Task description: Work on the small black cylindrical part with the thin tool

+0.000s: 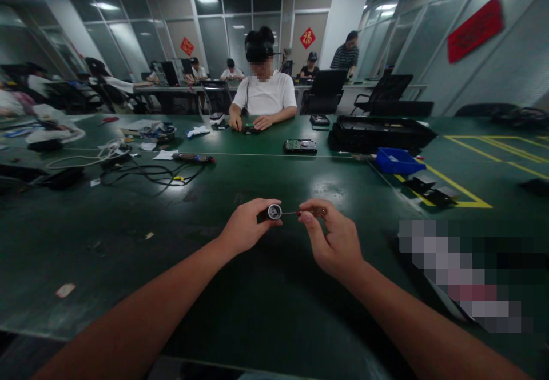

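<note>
My left hand [243, 226] grips a small dark cylindrical part [273, 212] with a silver rim. Its round end faces me and shows a recessed inside, too small to make out in detail. In my right hand [337, 243] is a screwdriver [318, 212] with a reddish-brown handle, held level between thumb and fingers. The thin shaft points left and its tip meets the right side of the cylinder; whether it sits in a screw cannot be seen. Both hands are above the green table [206, 306].
Ahead are a hard drive [300, 146], a black tray [380, 132] and a blue bin [398, 161]. Black cables [150, 173] and an electric screwdriver-like tool [193, 158] lie left. A blurred-out object [458, 283] rests at right. A co-worker [263, 94] sits opposite.
</note>
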The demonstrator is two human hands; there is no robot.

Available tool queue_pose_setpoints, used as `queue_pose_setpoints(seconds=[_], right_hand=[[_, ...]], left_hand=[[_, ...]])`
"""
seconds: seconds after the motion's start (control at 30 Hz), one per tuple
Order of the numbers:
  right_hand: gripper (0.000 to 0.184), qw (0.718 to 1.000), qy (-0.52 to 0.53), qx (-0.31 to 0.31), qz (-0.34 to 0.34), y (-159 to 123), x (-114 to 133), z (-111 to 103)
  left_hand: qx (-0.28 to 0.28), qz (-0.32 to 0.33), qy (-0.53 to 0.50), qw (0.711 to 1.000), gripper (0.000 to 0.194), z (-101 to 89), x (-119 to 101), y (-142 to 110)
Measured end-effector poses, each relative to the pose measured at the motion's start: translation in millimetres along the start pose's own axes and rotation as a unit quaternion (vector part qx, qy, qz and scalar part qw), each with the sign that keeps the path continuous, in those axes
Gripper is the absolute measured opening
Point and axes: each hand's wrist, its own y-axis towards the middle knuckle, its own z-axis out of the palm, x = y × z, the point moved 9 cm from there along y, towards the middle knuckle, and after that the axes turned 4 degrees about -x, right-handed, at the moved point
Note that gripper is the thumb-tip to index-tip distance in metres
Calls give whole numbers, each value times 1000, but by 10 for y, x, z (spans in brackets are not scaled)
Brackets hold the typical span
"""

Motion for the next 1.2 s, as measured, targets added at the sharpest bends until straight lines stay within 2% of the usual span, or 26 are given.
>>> queue_pose_setpoints(seconds=[0.33, 0.57, 0.77, 0.9, 0.97, 1.1, 1.2], right_hand=[[15, 1000, 7, 2, 4, 2, 9, 22], [15, 999, 2, -28, 37, 34, -32, -26], [18, 999, -38, -18, 35, 45, -11, -29], [29, 997, -66, -32, 23, 31, -12, -54], [29, 997, -68, -25, 12, 26, -5, -37], [10, 997, -44, 26, -51, 20, 115, 63], [13, 993, -22, 69, -92, 0, 221, 137]], left_hand=[[12, -2, -14, 1000, 40, 19, -16, -4], [15, 13, -11, 1000, 41, 22, -31, -15], [24, 18, -1, 1000, 41, 47, -8, -20], [30, 15, 4, 999, 40, 53, -1, -27], [27, 17, 6, 999, 38, 45, 0, -29], [16, 24, 2, 1000, 36, 26, 25, -25], [2, 18, 8, 1000, 36, -3, 57, -14]])
